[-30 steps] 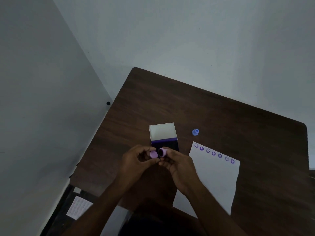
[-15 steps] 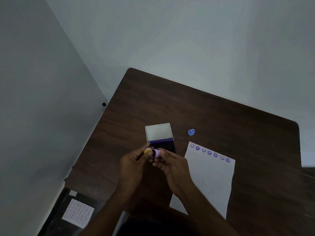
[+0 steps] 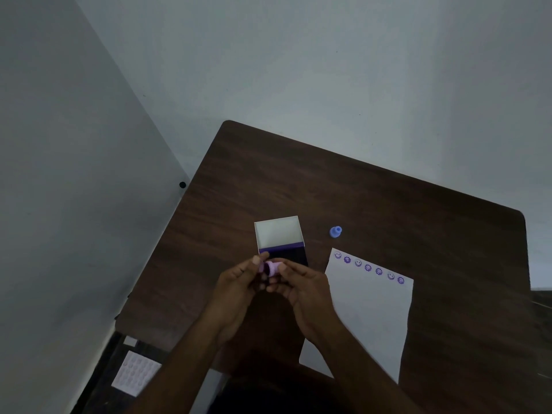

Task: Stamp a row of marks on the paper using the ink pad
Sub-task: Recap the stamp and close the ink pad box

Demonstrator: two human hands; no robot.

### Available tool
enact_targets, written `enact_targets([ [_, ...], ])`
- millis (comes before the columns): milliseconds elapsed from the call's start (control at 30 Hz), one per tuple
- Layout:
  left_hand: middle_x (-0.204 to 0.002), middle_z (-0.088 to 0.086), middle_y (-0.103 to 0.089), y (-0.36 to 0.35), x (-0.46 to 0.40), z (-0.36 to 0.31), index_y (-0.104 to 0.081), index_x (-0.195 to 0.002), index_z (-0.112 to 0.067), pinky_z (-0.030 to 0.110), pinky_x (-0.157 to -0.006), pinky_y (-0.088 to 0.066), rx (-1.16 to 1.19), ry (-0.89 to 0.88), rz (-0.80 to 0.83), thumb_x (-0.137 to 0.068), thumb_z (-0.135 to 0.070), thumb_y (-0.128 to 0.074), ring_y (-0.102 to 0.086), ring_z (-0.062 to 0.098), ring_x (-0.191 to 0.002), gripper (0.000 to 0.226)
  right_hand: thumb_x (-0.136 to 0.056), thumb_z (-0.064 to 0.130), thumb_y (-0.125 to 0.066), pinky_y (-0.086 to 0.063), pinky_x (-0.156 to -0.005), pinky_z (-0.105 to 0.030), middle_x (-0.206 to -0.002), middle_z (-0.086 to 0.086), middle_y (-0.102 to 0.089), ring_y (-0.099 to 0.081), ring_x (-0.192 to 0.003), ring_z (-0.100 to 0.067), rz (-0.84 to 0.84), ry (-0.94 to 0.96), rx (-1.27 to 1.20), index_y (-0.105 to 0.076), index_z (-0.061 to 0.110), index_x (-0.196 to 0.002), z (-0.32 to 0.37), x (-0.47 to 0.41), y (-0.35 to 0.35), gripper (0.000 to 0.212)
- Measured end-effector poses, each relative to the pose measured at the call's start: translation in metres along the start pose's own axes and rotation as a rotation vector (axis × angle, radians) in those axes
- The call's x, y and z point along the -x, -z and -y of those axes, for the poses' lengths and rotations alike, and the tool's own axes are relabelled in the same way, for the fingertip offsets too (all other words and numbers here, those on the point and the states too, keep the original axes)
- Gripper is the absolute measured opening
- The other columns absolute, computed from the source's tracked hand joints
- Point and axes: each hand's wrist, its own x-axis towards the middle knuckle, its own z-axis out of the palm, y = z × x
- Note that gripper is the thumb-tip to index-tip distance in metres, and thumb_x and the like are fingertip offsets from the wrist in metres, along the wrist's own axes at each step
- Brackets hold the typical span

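- Both hands meet just in front of the open ink pad [image 3: 282, 245]: the left hand [image 3: 239, 283] and right hand [image 3: 301, 286] pinch a small pink stamp [image 3: 271, 268] between their fingertips.
- The hands hide the pad's near edge.
- The paper [image 3: 369, 318] lies to the right on the dark wooden table [image 3: 388, 210], a row of purple marks [image 3: 368, 267] along its top edge.
- A blue stamp [image 3: 335, 231] stands beyond the paper.

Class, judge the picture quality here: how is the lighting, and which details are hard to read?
Head view: dim, even light, no glare or hard shadows; wide-angle lens skews the table edges; the marks on the paper are soft but readable as faces; the small pink stamp between the left hand and right hand is blurred.
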Motion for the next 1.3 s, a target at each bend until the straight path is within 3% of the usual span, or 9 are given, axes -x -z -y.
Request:
enact_targets([
  [167,-0.118,0.003,-0.069,0.0,-0.002,0.002,-0.066,-0.118,-0.021,0.041,-0.099,-0.048,0.063,-0.047,0.004,-0.089,-0.024,-0.06,-0.063,0.02,-0.113,0.03,-0.076,0.021,-0.067,-0.058,-0.072,-0.028,-0.095,-0.013,-0.073,-0.069,-0.077,-0.021,-0.008,0.097,0.083,-0.071,0.011,-0.094,0.002,0.002,0.001,0.02],
  [300,-0.119,0.002,-0.069,-0.003,-0.002,0.003,-0.066,-0.117,-0.026,0.047,-0.102,-0.045,0.046,-0.079,-0.002,-0.082,-0.025,-0.067,-0.063,0.02,-0.114,0.036,-0.058,0.036,-0.073,-0.058,-0.071,-0.027,-0.096,-0.011,-0.074,-0.071,-0.08,-0.022,-0.024,0.115,0.157,-0.071,0.013,-0.093,0.003,0.002,-0.002,0.041],
  [400,-0.121,0.0,-0.068,-0.003,-0.003,0.003,-0.066,-0.116,-0.031,0.05,-0.104,-0.044,0.032,-0.105,0.0,-0.08,-0.029,-0.07,-0.062,0.019,-0.115,0.036,-0.053,0.04,-0.075,-0.057,-0.079,-0.032,-0.102,-0.013,-0.073,-0.07,-0.09,-0.027,-0.029,0.126,0.181,-0.07,0.01,-0.099,0.003,0.001,-0.002,0.055],
  [700,-0.123,-0.001,-0.067,-0.009,-0.004,0.006,-0.064,-0.119,-0.027,0.049,-0.105,-0.042,0.057,-0.14,-0.004,-0.082,-0.017,-0.069,-0.061,0.019,-0.117,0.039,-0.075,0.021,-0.069,-0.059,-0.076,-0.027,-0.091,-0.004,-0.076,-0.073,-0.083,-0.019,0.004,0.214,0.193,-0.073,0.016,-0.091,0.003,0.007,0.003,0.017],
  [833,-0.125,-0.004,-0.066,-0.01,-0.005,0.003,-0.059,-0.127,-0.023,0.043,-0.105,-0.044,0.001,-0.159,0.034,-0.084,-0.014,-0.066,-0.06,0.014,-0.118,0.044,-0.069,0.029,-0.071,-0.059,-0.08,-0.033,-0.094,-0.008,-0.076,-0.071,-0.082,-0.023,-0.001,0.178,0.222,-0.073,0.015,-0.093,0.008,0.004,0.009,0.027],
  [933,-0.127,-0.005,-0.064,-0.009,-0.006,0.0,-0.054,-0.131,-0.021,0.036,-0.104,-0.045,-0.027,-0.166,0.062,-0.085,-0.011,-0.064,-0.059,0.011,-0.12,0.048,-0.078,0.018,-0.069,-0.059,-0.073,-0.026,-0.091,-0.006,-0.076,-0.072,-0.079,-0.02,0.02,0.17,0.231,-0.073,0.018,-0.089,0.009,0.0,0.013,0.012],
  [1133,-0.118,-0.018,-0.067,-0.014,-0.013,-0.005,-0.055,-0.132,-0.02,0.015,-0.088,-0.05,-0.076,-0.184,0.056,-0.084,-0.008,-0.067,-0.059,0.0,-0.115,0.051,-0.081,0.008,-0.068,-0.06,-0.075,-0.033,-0.097,-0.011,-0.075,-0.072,-0.085,-0.027,-0.043,0.202,0.187,-0.069,0.006,-0.105,0.014,-0.007,0.018,0.024],
  [1300,-0.121,-0.004,-0.068,-0.015,-0.028,-0.007,-0.058,-0.129,-0.017,0.017,-0.089,-0.052,-0.072,-0.133,0.017,-0.08,-0.004,-0.071,-0.063,0.004,-0.111,0.052,-0.079,0.011,-0.07,-0.059,-0.068,-0.028,-0.091,-0.009,-0.075,-0.072,-0.074,-0.02,-0.21,0.219,0.297,-0.07,0.012,-0.099,0.027,-0.015,0.032,0.02],
])
